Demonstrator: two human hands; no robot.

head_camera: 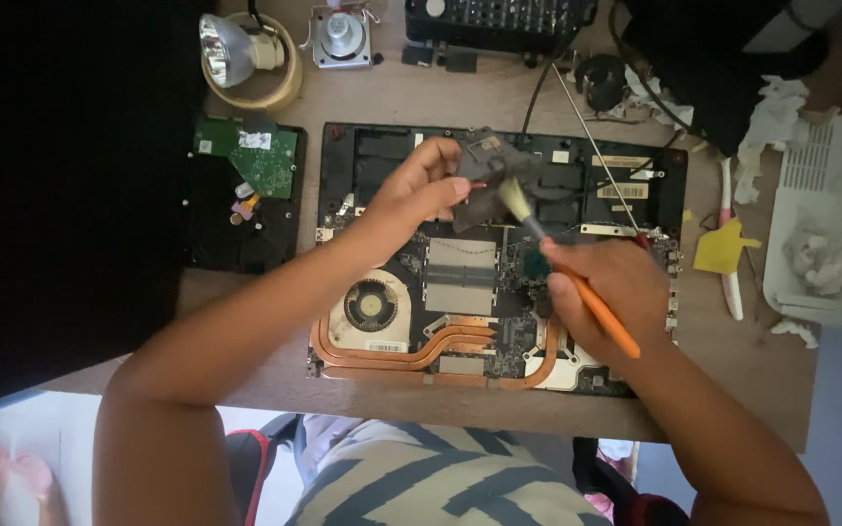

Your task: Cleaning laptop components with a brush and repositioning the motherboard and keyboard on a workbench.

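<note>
Fingers of our left hand [419, 190] pinched a dark fan part [491, 175] above the opened laptop [499, 258], at 12 o'clock of the board; our right hand [604, 292] gripped an orange brush [567, 268], bristles touching the part.

My left hand [421, 190] is raised farther out, fingers pinched; my right hand [606, 287] sits nearer, fist-curled, both forearms angled inward.

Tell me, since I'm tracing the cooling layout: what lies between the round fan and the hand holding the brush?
In the head view, between the fan and the right hand lie two grey memory modules on the open laptop, with copper heat pipes just below them.
</note>
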